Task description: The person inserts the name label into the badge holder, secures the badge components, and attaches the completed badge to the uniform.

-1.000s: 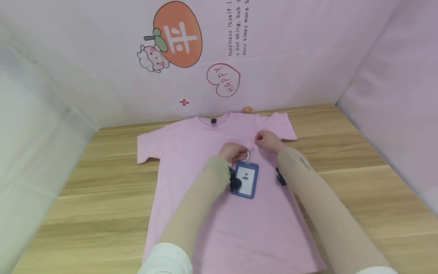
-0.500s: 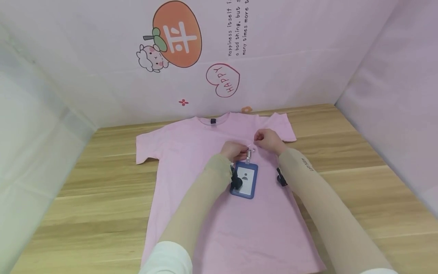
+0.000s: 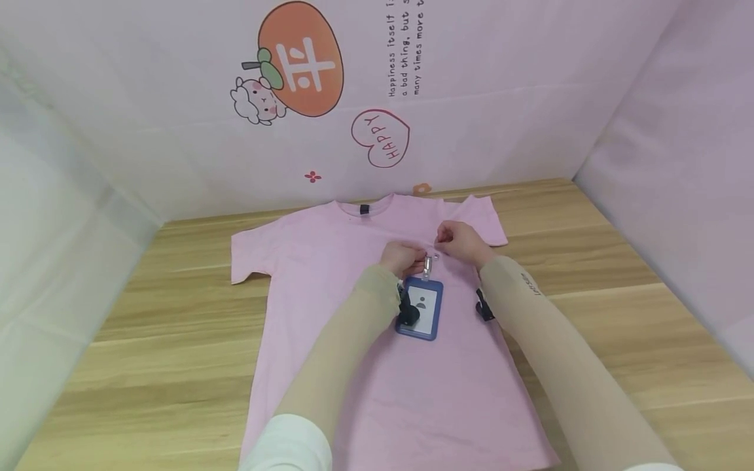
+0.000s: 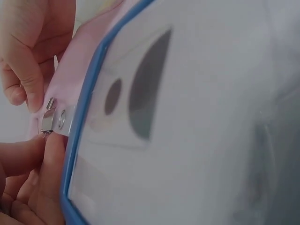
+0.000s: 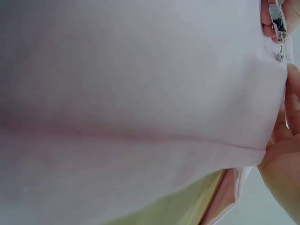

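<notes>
A pink T-shirt [image 3: 330, 294] lies spread out, collar away from me. On its chest is a blue-framed badge holder [image 3: 432, 320] with a figure icon on its white card. My left hand [image 3: 402, 260] pinches the metal clip [image 3: 428, 267] at the holder's top; the left wrist view shows thumb and finger at the clip's end [image 4: 48, 121]. Just to the right, my right hand [image 3: 462, 242] pinches a raised fold of shirt. In the right wrist view a thin pin and small hook [image 5: 281, 54] stick out from the clip beside that fold; whether the pin pierces the cloth I cannot tell.
The shirt lies on a wood-grain table [image 3: 177, 347]. A white printed cloth [image 3: 471, 131] hangs behind the table, with pale cloth walls at both sides. Black wrist cameras [image 3: 408, 314] sit close over the badge holder and the shirt's right side.
Both hands stay near the clip and fold with only small movements. The right fingertips have come slightly closer to the clip's pin end. The whole view shifts slightly left.
</notes>
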Motion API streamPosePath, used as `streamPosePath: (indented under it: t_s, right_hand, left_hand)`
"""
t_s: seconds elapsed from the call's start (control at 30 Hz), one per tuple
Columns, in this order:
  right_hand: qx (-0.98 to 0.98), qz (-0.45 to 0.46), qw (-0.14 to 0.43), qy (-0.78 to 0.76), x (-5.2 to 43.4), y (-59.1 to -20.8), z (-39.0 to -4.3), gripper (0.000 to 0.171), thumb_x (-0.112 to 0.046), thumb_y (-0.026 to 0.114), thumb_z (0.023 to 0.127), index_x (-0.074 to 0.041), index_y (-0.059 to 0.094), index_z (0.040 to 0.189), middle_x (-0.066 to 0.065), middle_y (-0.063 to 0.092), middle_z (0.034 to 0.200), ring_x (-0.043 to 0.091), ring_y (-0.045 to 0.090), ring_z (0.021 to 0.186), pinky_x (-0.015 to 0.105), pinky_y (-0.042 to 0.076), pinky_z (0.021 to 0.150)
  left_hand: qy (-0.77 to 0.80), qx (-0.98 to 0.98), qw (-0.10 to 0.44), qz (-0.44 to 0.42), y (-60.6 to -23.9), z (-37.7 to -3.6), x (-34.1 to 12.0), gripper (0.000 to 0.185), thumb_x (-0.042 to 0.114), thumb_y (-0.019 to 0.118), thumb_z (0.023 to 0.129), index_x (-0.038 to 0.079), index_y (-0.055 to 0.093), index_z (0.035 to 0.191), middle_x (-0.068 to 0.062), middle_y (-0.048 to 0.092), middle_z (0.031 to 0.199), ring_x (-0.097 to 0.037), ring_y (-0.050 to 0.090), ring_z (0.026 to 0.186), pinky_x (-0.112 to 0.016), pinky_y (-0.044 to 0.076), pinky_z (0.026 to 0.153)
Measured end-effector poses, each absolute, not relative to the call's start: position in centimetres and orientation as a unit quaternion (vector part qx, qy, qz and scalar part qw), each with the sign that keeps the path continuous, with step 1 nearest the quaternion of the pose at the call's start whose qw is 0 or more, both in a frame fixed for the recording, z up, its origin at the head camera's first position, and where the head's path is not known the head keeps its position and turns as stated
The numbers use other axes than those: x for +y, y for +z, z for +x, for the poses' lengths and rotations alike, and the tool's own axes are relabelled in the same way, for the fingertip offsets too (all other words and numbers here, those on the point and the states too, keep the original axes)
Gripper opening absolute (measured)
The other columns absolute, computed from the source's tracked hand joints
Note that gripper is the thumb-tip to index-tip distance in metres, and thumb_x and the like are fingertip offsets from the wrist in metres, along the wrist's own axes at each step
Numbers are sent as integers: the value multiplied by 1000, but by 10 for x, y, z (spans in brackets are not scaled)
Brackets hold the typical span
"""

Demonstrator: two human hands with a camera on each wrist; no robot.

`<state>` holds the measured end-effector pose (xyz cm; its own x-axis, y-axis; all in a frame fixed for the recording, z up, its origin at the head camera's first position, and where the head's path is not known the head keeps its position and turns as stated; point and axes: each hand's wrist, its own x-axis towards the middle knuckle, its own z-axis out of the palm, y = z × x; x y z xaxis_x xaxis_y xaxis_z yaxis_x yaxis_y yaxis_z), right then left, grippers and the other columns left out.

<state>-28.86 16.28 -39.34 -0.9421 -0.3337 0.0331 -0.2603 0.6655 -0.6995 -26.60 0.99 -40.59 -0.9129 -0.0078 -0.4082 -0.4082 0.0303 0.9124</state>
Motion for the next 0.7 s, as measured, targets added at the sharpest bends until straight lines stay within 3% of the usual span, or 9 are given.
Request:
streamPosePath:
  t_s: [0.2,0.4,0.7]
  right_hand:
    - [902,-129,84,-405,164,-394,-290,19,0,62,88,-3,45,78,19,66,94,22,54,85,24,40,72]
    - [888,-111,113,-432,166,-397,-292,27,0,62,88,-6,39,75,14,67,90,14,53,79,19,41,65]
    - [894,-161,94,-407,166,-398,-293,34,1,65,86,-7,36,68,5,59,78,14,51,77,23,38,68]
  left_hand:
    - [674,714,128,-142,-409,-267,12,17,1,65,87,-8,68,100,-2,57,61,-7,55,52,-14,49,46]
    - [654,737,118,-124,-411,-267,13,15,3,64,87,-6,69,98,-1,57,61,-7,53,52,-13,46,45]
    - [657,737,117,-111,-412,-268,14,13,0,62,88,-6,69,96,-2,58,64,-6,53,52,-13,46,44]
